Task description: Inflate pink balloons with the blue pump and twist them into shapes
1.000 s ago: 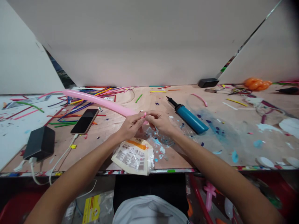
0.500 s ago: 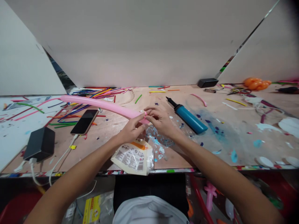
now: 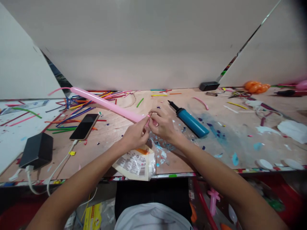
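A long pink balloon (image 3: 107,104), inflated except for a thin tail at its far left tip, slants down to my two hands. My left hand (image 3: 136,134) pinches its near end. My right hand (image 3: 163,124) is closed on the same end, fingertips meeting those of the left. The fingers partly hide the end of the balloon. Below the hands a cream plastic packet (image 3: 136,164) lies at the table's front edge. Right of my right hand rests a blue hand pump (image 3: 193,123) with a black nozzle.
A phone (image 3: 84,127) on a cable and a dark box (image 3: 37,150) are at the left. Loose uninflated balloons (image 3: 79,115) lie behind them. An orange twisted balloon (image 3: 256,87) and a black block (image 3: 209,86) stand at the back right. Scraps litter the table (image 3: 177,159).
The balloon's far end has swung up and a little right, its tail now raised against the back panel. Both hands remain together at the near end. The view has shifted slightly.
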`<state>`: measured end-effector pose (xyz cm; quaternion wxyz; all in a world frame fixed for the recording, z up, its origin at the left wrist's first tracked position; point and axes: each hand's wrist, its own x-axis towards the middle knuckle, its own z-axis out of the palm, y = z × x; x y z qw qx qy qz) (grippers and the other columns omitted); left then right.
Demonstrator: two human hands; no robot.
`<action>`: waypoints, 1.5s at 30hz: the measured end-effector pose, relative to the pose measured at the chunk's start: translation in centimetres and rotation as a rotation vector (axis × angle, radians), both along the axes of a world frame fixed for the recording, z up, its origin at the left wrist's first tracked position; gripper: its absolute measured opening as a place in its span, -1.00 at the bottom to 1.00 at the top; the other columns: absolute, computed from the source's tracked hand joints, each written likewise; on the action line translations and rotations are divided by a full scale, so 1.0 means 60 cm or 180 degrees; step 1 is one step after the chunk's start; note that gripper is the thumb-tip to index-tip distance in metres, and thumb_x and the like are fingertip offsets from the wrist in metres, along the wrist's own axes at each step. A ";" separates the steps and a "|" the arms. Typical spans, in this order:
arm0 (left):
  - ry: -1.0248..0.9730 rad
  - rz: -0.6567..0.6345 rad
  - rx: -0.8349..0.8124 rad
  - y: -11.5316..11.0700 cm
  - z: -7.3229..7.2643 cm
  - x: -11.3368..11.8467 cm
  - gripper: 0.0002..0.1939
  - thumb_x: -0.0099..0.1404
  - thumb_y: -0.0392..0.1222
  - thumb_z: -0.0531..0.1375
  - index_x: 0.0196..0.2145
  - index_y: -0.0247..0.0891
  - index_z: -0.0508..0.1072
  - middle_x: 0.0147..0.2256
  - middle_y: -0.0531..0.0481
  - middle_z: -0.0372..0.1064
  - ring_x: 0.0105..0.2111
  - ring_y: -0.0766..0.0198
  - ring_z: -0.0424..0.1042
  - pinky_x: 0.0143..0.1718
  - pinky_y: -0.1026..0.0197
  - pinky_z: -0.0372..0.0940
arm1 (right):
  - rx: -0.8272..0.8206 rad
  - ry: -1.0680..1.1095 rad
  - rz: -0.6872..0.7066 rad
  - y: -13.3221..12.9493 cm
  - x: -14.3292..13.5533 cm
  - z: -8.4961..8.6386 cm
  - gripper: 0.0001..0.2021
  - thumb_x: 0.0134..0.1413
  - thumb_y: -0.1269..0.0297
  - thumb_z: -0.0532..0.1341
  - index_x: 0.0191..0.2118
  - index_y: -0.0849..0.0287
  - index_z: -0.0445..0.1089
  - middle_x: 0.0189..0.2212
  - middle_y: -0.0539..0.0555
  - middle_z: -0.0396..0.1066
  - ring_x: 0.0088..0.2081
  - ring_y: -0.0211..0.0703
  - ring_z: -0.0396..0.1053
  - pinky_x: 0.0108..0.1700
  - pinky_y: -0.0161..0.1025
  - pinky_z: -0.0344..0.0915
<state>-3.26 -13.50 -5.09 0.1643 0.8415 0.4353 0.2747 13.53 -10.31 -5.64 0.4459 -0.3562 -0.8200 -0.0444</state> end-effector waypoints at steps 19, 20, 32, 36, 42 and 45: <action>0.1081 0.0117 0.1875 0.002 0.045 -0.033 -0.79 0.34 -0.25 0.05 -0.25 -0.28 0.49 -0.34 -0.09 0.52 -0.32 0.14 0.43 -0.22 0.07 0.16 | -0.0575 0.0491 0.0545 -0.022 -0.020 0.032 -0.77 0.02 0.46 0.10 -0.57 0.11 0.08 -0.46 0.05 0.29 -0.41 -0.22 0.25 -0.35 -0.22 0.20; 0.1074 0.0093 0.1862 0.003 0.047 -0.033 -0.79 0.34 -0.26 0.05 -0.27 -0.27 0.48 -0.35 -0.08 0.51 -0.32 0.15 0.42 -0.23 0.07 0.15 | -0.0584 0.0383 0.0575 -0.022 -0.017 0.035 -0.77 0.03 0.46 0.10 -0.56 0.11 0.09 -0.45 0.05 0.29 -0.41 -0.21 0.25 -0.34 -0.21 0.20; 0.0804 0.0530 0.2195 -0.004 0.032 -0.019 -0.78 0.38 -0.31 0.00 -0.28 -0.30 0.45 -0.43 -0.04 0.51 -0.41 0.21 0.44 -0.28 0.10 0.11 | -0.0853 -0.0090 0.0711 -0.013 0.004 0.058 -0.82 0.24 0.27 0.18 -0.40 0.17 0.36 -0.43 0.04 0.44 -0.34 -0.17 0.31 -0.21 -0.17 0.19; 0.0729 0.0704 0.2408 -0.007 0.026 -0.012 -0.79 0.38 -0.30 0.03 -0.20 -0.32 0.47 -0.32 -0.11 0.55 -0.35 0.18 0.47 -0.25 0.09 0.16 | -0.0908 0.0198 0.0664 -0.009 0.004 0.054 -0.84 0.23 0.28 0.20 -0.38 0.14 0.44 -0.41 0.03 0.51 -0.35 -0.17 0.36 -0.18 -0.14 0.21; 0.0411 0.0755 0.2580 0.009 0.012 -0.008 -0.78 0.38 -0.30 0.03 -0.22 -0.34 0.48 -0.34 -0.14 0.55 -0.36 0.19 0.49 -0.29 0.14 0.24 | -0.1291 0.0924 0.0796 -0.009 -0.011 0.037 -0.88 0.18 0.21 0.23 -0.31 0.13 0.42 -0.15 0.11 0.48 -0.06 -0.08 0.38 0.05 -0.05 0.23; 0.0219 0.0737 0.2579 0.017 0.006 -0.011 -0.77 0.38 -0.29 0.03 -0.22 -0.33 0.49 -0.40 -0.10 0.53 -0.41 0.25 0.48 -0.35 0.21 0.25 | -0.1875 0.1131 0.1150 -0.008 -0.017 0.035 -0.79 0.23 0.11 0.15 -0.32 0.14 0.29 -0.29 0.05 0.43 -0.22 -0.18 0.38 -0.10 -0.15 0.32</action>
